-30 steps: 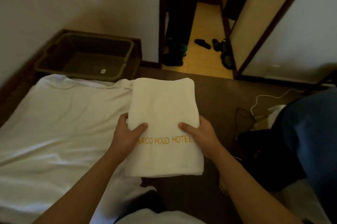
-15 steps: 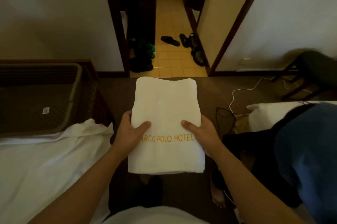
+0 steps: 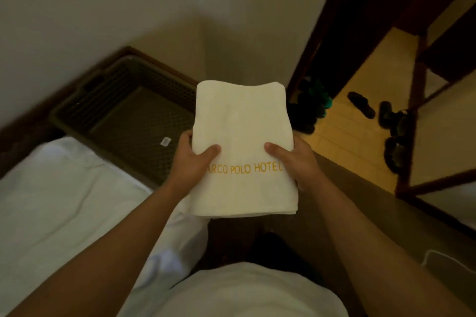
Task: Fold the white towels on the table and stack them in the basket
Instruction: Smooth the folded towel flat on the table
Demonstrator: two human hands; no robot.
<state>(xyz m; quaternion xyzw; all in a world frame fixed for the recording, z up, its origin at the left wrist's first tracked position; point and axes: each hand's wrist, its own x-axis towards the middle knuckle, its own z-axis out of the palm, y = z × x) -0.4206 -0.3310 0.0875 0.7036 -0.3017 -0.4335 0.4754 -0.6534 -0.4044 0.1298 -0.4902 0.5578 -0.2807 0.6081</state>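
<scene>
A folded white towel (image 3: 242, 141) with gold "ARCO POLO HOTEL" lettering is held flat in the air in front of me. My left hand (image 3: 190, 162) grips its left edge, thumb on top. My right hand (image 3: 293, 159) grips its right edge the same way. The dark brown plastic basket (image 3: 110, 100) stands on the floor in the corner, left of and below the towel; only a small white label shows on its bottom. A white sheet or towel (image 3: 64, 203) lies spread on the surface at lower left.
Two walls meet in a corner right behind the basket. A dark door frame (image 3: 316, 41) stands to the right, with a yellow tiled floor and several dark shoes (image 3: 360, 105) beyond it. Brown carpet lies below the towel.
The view has swung left, so the basket now sits close beside the towel. Both hands keep the same grip on the folded towel.
</scene>
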